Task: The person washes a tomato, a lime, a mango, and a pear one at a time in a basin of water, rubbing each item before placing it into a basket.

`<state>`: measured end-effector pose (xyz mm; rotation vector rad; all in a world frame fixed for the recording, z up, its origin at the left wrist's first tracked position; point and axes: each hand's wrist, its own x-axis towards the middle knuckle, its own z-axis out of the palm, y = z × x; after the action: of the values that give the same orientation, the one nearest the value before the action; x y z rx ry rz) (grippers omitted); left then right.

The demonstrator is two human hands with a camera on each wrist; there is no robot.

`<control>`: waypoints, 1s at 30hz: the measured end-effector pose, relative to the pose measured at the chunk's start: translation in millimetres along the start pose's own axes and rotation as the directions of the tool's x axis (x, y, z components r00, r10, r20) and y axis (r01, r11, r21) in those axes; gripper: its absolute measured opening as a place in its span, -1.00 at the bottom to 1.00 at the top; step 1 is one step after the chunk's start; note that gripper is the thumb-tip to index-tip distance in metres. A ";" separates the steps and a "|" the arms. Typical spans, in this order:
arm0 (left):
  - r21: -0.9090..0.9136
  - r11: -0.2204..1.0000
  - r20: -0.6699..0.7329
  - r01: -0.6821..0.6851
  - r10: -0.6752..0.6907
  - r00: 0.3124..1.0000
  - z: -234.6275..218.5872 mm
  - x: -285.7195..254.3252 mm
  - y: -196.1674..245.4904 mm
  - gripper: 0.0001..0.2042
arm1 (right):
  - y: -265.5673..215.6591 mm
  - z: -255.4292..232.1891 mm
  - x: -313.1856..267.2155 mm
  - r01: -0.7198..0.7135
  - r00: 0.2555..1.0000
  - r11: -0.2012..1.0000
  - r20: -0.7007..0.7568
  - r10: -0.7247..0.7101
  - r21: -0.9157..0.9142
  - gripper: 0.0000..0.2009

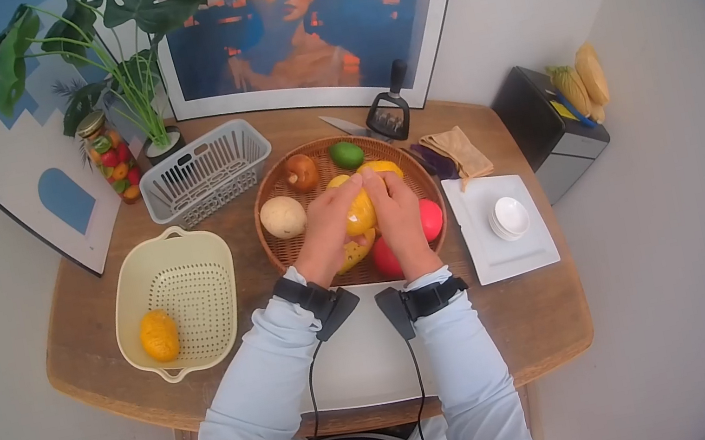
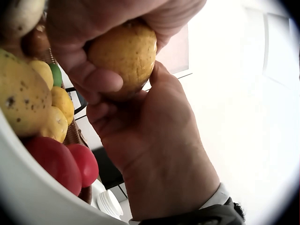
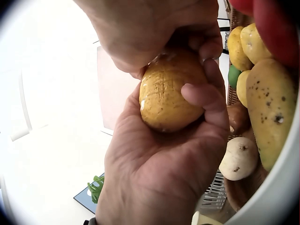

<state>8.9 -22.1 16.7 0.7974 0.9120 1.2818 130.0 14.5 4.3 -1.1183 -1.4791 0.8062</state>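
Observation:
Both hands hold one yellow fruit (image 1: 360, 215) with finely cracked, shiny skin above a wicker basket. The left hand (image 1: 330, 226) curls round it from one side and the right hand (image 1: 400, 216) from the other. In the right wrist view, the fruit (image 3: 171, 91) sits between the left palm below and the right hand above, a thumb lying across it. The wicker basket (image 1: 273, 251) contains a spotted yellow mango (image 3: 269, 112), smaller yellow fruits (image 2: 62, 103), a green fruit (image 1: 347, 155), an onion (image 1: 302, 172), a pale round vegetable (image 1: 283, 217) and red produce (image 1: 431, 218).
At left stands a cream colander (image 1: 225, 271) with an orange-yellow fruit (image 1: 159, 336); behind it are a grey basket (image 1: 240, 141), jar (image 1: 112, 159) and potted plant (image 1: 145, 87). A white tray (image 1: 341, 368) lies in front. At right are a white plate (image 1: 520, 258) and cups (image 1: 511, 217). A knife (image 1: 343, 125) lies behind.

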 end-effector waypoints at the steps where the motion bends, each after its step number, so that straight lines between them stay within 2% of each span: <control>1: -0.013 1.000 -0.011 -0.005 0.005 1.000 -0.3 -0.1 0.4 -0.65 | -1.8 0.1 -0.7 -0.005 1.000 1.000 0.009 0.005 0.000 -0.51; 8: -0.037 0.999 -0.025 -0.011 0.010 1.000 -3.4 0.2 -0.1 -0.65 | 1.5 0.6 -0.3 0.001 1.000 0.999 0.031 0.001 -0.045 -0.51; 11: 0.015 1.000 -0.030 0.009 -0.008 1.000 0.6 -3.2 5.2 -0.63 | 4.4 -0.1 0.5 -0.024 1.000 1.000 0.014 0.024 -0.007 -0.53; 14: 0.168 0.985 -0.038 -0.032 0.039 0.999 -0.1 -0.6 -1.4 -0.60 | 1.5 -5.1 0.5 -0.023 1.000 1.000 0.014 0.023 -0.005 -0.55; 17: 0.142 0.987 -0.037 -0.080 0.086 0.996 2.9 -2.8 -1.2 -0.56 | 0.8 -5.7 0.0 -0.033 0.999 0.999 0.025 0.033 -0.013 -0.55; 20: 0.122 0.992 -0.064 -0.021 0.029 0.998 0.3 0.1 -3.0 -0.61 | 2.0 -2.8 -0.8 -0.039 0.998 0.999 0.042 0.038 0.017 -0.54; 24: 0.105 0.994 -0.074 -0.035 0.043 0.996 -0.9 -0.2 -2.5 -0.62 | 5.4 -1.4 0.4 0.000 0.998 1.000 0.063 0.000 0.005 -0.51; 30: 0.094 0.995 -0.064 -0.032 0.038 0.997 -0.7 -0.8 -1.4 -0.62 | 4.6 -1.1 0.5 -0.012 0.998 0.999 0.066 0.014 -0.037 -0.49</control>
<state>8.9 -23.1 15.2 0.8514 1.0209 1.3101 132.1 16.5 0.5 -1.1389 -1.5485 0.8353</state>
